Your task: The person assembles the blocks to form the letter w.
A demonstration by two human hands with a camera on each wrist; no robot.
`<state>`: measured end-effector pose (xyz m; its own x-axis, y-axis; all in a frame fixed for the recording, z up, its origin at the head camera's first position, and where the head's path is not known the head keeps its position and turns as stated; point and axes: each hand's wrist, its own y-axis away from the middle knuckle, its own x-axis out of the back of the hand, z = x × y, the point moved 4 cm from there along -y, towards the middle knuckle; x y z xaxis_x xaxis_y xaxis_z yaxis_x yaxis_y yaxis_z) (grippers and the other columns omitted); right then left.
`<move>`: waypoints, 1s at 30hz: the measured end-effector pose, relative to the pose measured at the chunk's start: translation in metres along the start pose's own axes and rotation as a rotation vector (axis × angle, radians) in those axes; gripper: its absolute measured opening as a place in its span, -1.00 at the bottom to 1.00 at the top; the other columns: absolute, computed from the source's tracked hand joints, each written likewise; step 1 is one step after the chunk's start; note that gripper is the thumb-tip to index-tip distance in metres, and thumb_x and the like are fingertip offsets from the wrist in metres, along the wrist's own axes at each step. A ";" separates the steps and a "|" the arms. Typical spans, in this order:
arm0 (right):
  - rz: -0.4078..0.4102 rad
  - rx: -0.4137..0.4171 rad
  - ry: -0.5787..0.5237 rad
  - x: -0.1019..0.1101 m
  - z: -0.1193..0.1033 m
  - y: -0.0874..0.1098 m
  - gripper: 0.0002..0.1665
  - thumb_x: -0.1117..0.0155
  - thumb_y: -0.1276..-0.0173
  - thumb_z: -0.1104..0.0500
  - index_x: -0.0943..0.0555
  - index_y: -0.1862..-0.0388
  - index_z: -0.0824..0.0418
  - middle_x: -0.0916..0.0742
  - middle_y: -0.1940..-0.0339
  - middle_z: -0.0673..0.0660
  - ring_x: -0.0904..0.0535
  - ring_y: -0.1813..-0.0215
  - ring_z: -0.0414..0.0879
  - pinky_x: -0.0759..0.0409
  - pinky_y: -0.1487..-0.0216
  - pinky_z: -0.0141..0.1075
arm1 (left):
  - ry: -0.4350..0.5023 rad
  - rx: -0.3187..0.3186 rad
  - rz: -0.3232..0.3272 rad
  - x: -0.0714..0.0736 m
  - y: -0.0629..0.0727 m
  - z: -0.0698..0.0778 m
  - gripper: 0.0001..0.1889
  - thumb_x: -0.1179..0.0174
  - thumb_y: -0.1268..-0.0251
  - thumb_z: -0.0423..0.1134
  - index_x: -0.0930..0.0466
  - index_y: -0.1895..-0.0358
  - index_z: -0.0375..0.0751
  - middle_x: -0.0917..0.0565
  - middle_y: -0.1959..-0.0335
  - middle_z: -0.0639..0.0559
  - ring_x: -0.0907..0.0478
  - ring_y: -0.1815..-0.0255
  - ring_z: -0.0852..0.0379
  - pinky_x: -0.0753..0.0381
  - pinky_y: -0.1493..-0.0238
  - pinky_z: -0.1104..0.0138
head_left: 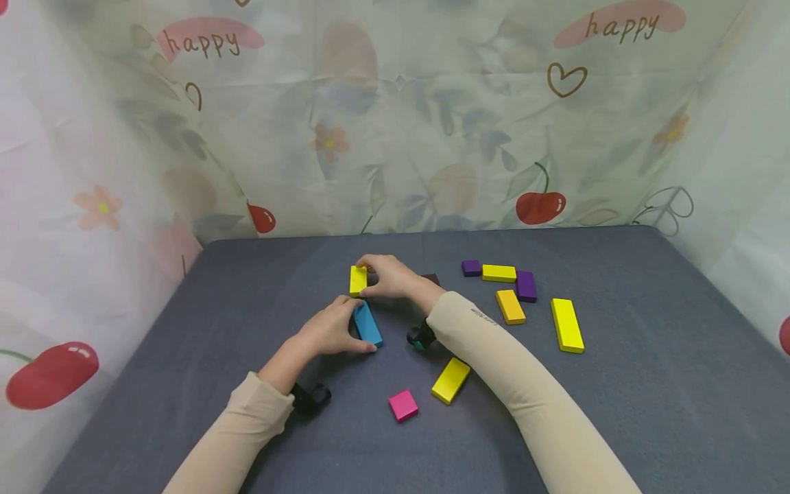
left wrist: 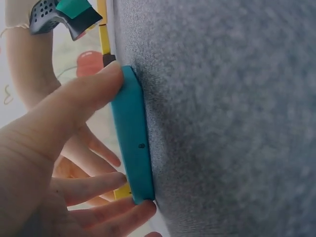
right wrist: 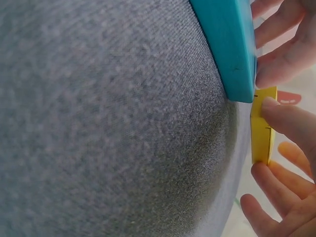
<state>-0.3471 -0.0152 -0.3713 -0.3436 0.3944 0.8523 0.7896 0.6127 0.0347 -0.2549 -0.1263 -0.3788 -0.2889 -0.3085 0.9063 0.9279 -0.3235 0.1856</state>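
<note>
Near the middle of the table, my left hand [head_left: 328, 331] grips a blue block [head_left: 368, 325] by its two ends, thumb at the near end and fingers at the far end. Just beyond it, my right hand [head_left: 390, 276] pinches a small yellow block [head_left: 358, 283] between thumb and fingers. The left wrist view shows the blue block [left wrist: 132, 138] low against the grey cloth, its top partly under the thumb. In the right wrist view the yellow block [right wrist: 261, 129] lies close past the end of the blue block [right wrist: 231, 54].
A pink block [head_left: 404, 406] and a yellow block [head_left: 451, 381] lie nearer me. Right of my right arm are purple blocks [head_left: 527, 286], an orange block [head_left: 510, 307] and a long yellow block [head_left: 567, 325]. A dark brown block [head_left: 431, 278] is partly hidden behind my right wrist. Patterned curtains enclose the table.
</note>
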 end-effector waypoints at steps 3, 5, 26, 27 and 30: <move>-0.009 0.006 0.000 0.000 -0.001 0.000 -0.32 -0.32 -0.23 0.11 -0.35 -0.31 0.21 -0.49 -0.30 0.16 -0.44 -0.30 0.02 -0.44 -0.28 -0.19 | -0.016 0.009 -0.004 0.001 0.002 0.001 -0.03 -0.37 0.04 0.14 -0.17 -0.39 -0.30 -0.25 -0.36 -0.27 -0.35 -0.27 -0.13 -0.40 -0.25 0.01; -0.016 0.008 0.004 -0.001 -0.001 -0.001 -0.32 -0.31 -0.24 0.11 -0.34 -0.31 0.21 -0.48 -0.31 0.15 -0.43 -0.31 0.02 -0.43 -0.29 -0.20 | -0.035 0.011 0.004 0.001 0.004 0.002 -0.03 -0.36 0.04 0.16 -0.18 -0.39 -0.30 -0.24 -0.37 -0.26 -0.36 -0.28 -0.13 -0.42 -0.24 0.01; -0.147 0.077 0.053 -0.007 -0.006 -0.006 -0.41 -0.23 -0.31 0.13 -0.35 -0.31 0.18 -0.46 -0.34 0.14 -0.40 -0.35 0.01 -0.39 -0.32 -0.20 | -0.189 -0.028 0.078 -0.001 0.021 0.010 -0.44 -0.27 -0.14 0.02 -0.50 -0.21 -0.11 -0.47 -0.26 -0.11 -0.48 -0.19 -0.09 -0.54 -0.09 0.05; -0.154 0.078 0.054 -0.008 -0.006 -0.006 -0.41 -0.23 -0.31 0.13 -0.35 -0.30 0.17 -0.46 -0.34 0.14 -0.40 -0.35 0.01 -0.39 -0.32 -0.20 | -0.190 -0.027 0.078 -0.001 0.021 0.011 -0.45 -0.27 -0.15 0.02 -0.50 -0.21 -0.10 -0.47 -0.26 -0.11 -0.48 -0.19 -0.09 -0.54 -0.09 0.05; -0.168 0.081 0.052 -0.008 -0.006 -0.006 -0.42 -0.23 -0.31 0.14 -0.36 -0.30 0.17 -0.47 -0.33 0.14 -0.40 -0.35 0.02 -0.39 -0.32 -0.20 | -0.194 -0.027 0.080 -0.001 0.022 0.012 -0.45 -0.27 -0.14 0.01 -0.50 -0.20 -0.11 -0.47 -0.26 -0.11 -0.49 -0.19 -0.09 -0.54 -0.09 0.05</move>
<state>-0.3458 -0.0260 -0.3752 -0.4389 0.2472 0.8639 0.6787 0.7213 0.1384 -0.2317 -0.1224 -0.3714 -0.1615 -0.1570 0.9743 0.9386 -0.3295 0.1025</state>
